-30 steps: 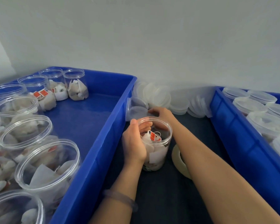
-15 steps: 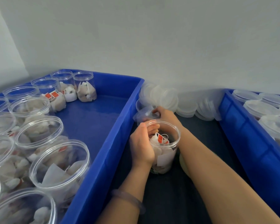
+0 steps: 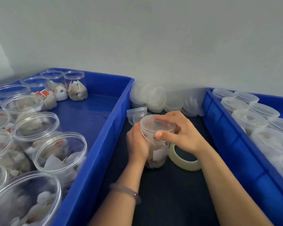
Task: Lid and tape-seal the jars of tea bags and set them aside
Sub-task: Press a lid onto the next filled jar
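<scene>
A clear jar of tea bags (image 3: 157, 154) stands on the dark table surface between two blue crates. My left hand (image 3: 136, 144) grips the jar's left side. A clear lid (image 3: 157, 123) sits on the jar's mouth, and my right hand (image 3: 181, 134) holds it from the right, thumb across the front rim and fingers curled over the far edge. A roll of clear tape (image 3: 185, 162) lies just right of the jar, under my right wrist.
The left blue crate (image 3: 104, 144) holds several open jars of tea bags (image 3: 59, 154). The right blue crate (image 3: 232, 144) holds several lidded jars (image 3: 250, 118). A pile of loose clear lids (image 3: 155, 98) leans against the wall behind the jar; one empty jar (image 3: 136, 113) lies beside it.
My right hand came back from the lid pile with a lid and set it on the jar's mouth. My left hand kept its hold on the jar's side.
</scene>
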{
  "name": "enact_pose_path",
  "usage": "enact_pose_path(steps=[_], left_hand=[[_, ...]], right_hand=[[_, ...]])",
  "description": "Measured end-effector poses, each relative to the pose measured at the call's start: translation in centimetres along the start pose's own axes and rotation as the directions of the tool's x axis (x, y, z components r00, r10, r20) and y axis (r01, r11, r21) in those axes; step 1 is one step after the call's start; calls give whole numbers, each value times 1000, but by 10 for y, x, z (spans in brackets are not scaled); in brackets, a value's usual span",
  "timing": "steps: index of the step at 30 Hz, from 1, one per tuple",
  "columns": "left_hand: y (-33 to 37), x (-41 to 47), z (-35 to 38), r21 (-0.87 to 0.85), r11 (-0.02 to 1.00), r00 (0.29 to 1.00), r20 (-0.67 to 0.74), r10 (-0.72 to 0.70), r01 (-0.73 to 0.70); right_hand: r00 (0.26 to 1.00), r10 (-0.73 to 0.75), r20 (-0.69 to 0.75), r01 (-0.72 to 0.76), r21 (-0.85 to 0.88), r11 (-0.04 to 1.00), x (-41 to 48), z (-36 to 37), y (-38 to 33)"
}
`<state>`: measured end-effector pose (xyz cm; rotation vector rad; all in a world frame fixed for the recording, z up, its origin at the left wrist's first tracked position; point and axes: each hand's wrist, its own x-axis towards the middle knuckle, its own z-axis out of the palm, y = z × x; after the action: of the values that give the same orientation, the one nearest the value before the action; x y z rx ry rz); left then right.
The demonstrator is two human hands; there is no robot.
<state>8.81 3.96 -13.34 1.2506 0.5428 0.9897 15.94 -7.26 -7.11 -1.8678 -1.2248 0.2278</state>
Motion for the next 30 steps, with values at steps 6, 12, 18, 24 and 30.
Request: enact_pose_path(steps=[6,12,18,24,30], left_hand=[[-4,-13,-1,104,993,995,85,48,-57],[-6,-16,1,-39,999,996,86,29,-26],[-7,-16,1,12,998,997,46,65,-65],[-7,-10,2,29,999,989,144,32,-37],[-10,-2,-2,-72,995,959,280,-44,66]], right_hand=[[981,-125,-146,123,-24,992,-21,21,9],[921,-150,-360,141,-50,989,-24,43,7],[972,75,-220,-117,-184,976,-45,39,-9],[972,133,-194,-218,-531,819,-33,22,-36],[986,-9,-166,-70,-465,883,-18,26,-35]])
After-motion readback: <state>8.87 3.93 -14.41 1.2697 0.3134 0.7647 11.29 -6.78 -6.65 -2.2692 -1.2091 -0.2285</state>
